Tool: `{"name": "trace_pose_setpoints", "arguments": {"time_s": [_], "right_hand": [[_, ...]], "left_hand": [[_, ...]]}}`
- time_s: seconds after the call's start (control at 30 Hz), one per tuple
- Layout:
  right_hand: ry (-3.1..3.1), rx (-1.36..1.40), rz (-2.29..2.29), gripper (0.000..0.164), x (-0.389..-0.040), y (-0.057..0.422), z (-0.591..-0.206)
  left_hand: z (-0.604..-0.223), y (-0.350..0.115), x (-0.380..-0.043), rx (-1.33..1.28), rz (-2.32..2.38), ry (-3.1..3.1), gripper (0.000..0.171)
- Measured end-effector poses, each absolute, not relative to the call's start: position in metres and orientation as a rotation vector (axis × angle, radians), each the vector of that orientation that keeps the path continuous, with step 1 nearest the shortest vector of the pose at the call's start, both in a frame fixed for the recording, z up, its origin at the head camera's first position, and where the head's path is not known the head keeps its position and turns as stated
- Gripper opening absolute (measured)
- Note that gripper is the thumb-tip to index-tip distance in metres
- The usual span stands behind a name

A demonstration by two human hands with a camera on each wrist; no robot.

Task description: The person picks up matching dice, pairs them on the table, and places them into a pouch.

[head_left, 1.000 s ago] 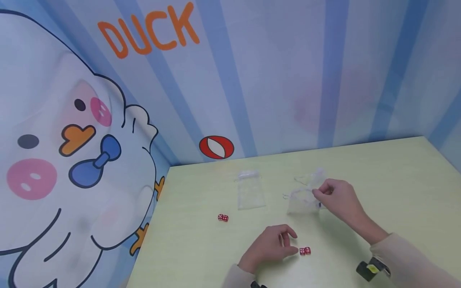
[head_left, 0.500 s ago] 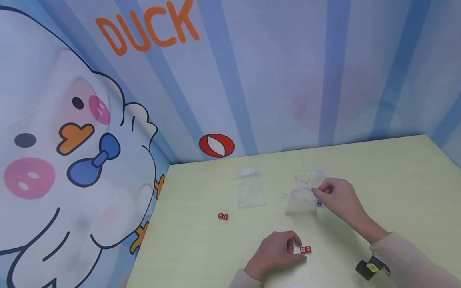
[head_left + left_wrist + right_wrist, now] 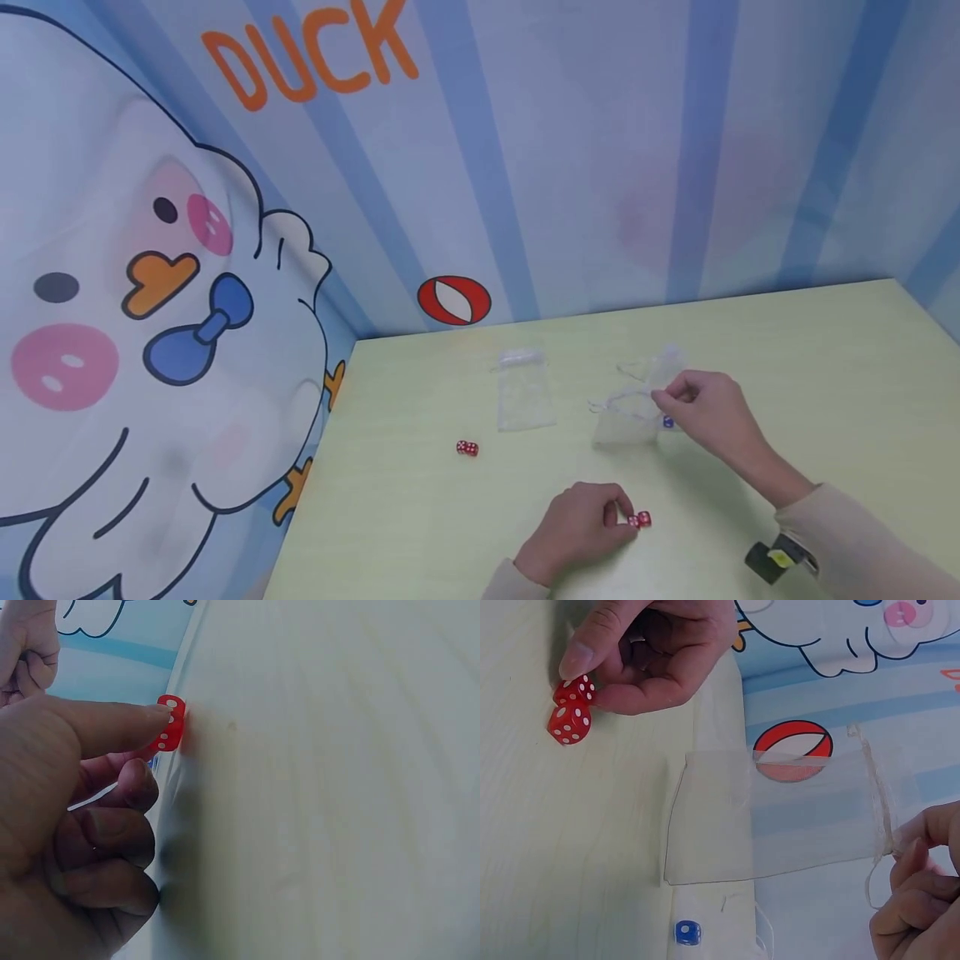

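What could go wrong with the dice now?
The left hand pinches one red die with the second red die right beside it, so that one might get knocked away. The thin bag in the right hand could swing, perhaps nudging the blue die nearby.

FREE: table between far dice and left hand | OBSTACLE: held bag (see-through)

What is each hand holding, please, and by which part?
The left hand pinches a red die by opposite sides; the right hand pinches a sheer bag at its drawstring.
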State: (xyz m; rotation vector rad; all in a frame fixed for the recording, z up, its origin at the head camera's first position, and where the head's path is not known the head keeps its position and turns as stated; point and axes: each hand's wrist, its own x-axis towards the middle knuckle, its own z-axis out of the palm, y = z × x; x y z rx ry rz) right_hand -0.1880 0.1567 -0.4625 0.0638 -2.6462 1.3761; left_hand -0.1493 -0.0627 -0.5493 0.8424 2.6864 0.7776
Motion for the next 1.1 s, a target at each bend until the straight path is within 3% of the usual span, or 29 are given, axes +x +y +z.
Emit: {"name": "trace_pose_setpoints", "arguments": {"time_s": [0.37, 0.6, 1.1], "right_hand": [[-2.687, 0.014, 1.435, 0.026, -0.187, 0.157, -0.453], [-2.688, 0.018, 1.456, 0.023, -0.186, 0.159, -0.455], [-2.686, 0.013, 1.438, 0.023, -0.184, 0.154, -0.457]], "left_hand": [[-0.551, -0.064, -0.151, 0.783, 0.846, 2.665, 0.005], [-0.551, -0.065, -0.150, 0.727, 0.899, 2.659, 0.007], [-0.499, -0.067, -0.180, 0.800, 1.309, 2.574, 0.010]]}}
